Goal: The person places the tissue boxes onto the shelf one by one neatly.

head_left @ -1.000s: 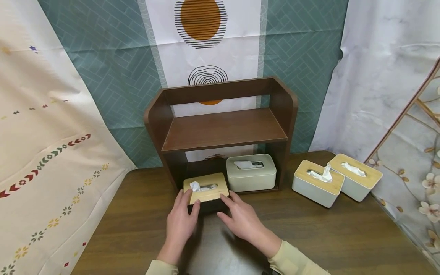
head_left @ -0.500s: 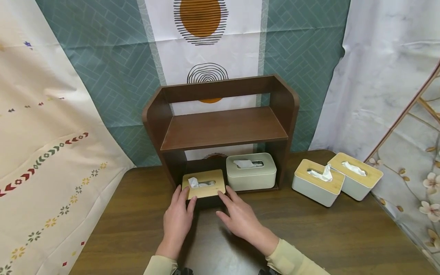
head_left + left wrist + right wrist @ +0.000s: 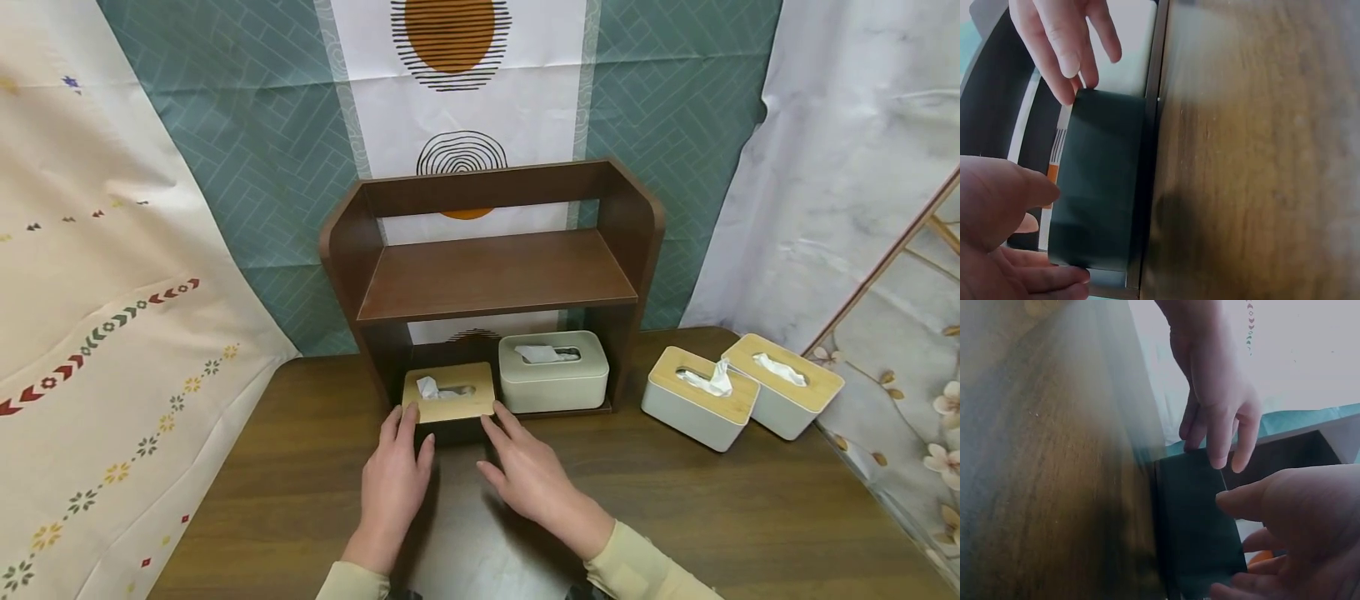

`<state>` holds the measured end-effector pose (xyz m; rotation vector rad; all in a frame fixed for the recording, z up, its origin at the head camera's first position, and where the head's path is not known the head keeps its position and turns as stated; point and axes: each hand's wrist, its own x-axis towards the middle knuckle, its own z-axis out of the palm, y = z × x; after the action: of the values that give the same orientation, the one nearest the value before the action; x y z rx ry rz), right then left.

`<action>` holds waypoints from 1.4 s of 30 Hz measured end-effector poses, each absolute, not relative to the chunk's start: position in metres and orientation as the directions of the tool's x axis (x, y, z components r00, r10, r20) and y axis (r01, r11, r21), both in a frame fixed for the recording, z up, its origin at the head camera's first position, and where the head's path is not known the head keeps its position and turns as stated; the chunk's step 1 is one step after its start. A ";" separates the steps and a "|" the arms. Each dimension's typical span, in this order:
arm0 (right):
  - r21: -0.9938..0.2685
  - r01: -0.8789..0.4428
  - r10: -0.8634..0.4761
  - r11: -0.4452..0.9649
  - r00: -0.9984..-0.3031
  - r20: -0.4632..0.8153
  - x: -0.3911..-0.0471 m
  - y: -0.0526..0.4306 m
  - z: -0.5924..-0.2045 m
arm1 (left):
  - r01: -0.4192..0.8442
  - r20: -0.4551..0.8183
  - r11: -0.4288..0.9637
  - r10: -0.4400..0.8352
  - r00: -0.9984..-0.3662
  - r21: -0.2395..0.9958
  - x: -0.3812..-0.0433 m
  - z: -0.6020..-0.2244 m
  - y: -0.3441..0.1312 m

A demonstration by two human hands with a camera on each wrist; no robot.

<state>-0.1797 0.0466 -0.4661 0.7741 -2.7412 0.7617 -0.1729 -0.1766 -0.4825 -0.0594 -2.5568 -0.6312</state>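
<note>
A tissue box (image 3: 452,410) with a light wooden lid and a dark body stands in the left half of the lower shelf, a white tissue poking from its slot. My left hand (image 3: 393,487) has its fingers stretched along the box's left front corner, thumb near the front. On the opposite corner rest the extended fingertips of my right hand (image 3: 528,475), its thumb apart from the box. The left wrist view shows the dark front face (image 3: 1100,187) between both hands. To its right sits a grey-green tissue box (image 3: 555,383) in the same shelf.
The brown wooden shelf unit (image 3: 495,271) stands at the back of the wooden table (image 3: 285,500). Two tissue boxes with wooden lids, a nearer one (image 3: 693,421) and a farther one (image 3: 795,414), stand right of the shelf. Patterned cloths (image 3: 247,150) hang behind and at the sides.
The dark tissue box has slid back, deeper into the lower shelf, and sits straighter. Both hands have followed it slightly, fingers still at its front corners. The head view has shifted a little.
</note>
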 end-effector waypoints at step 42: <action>-0.373 -0.542 -0.465 0.754 -0.840 0.280 -0.217 0.033 -0.473 | 0.118 0.353 0.916 -0.027 -0.935 0.383 -0.208 -0.477 -0.197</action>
<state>-0.2171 0.0332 -0.4727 0.8046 -2.7803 0.6693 -0.2076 -0.1973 -0.4774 -0.0674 -2.7221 -0.5746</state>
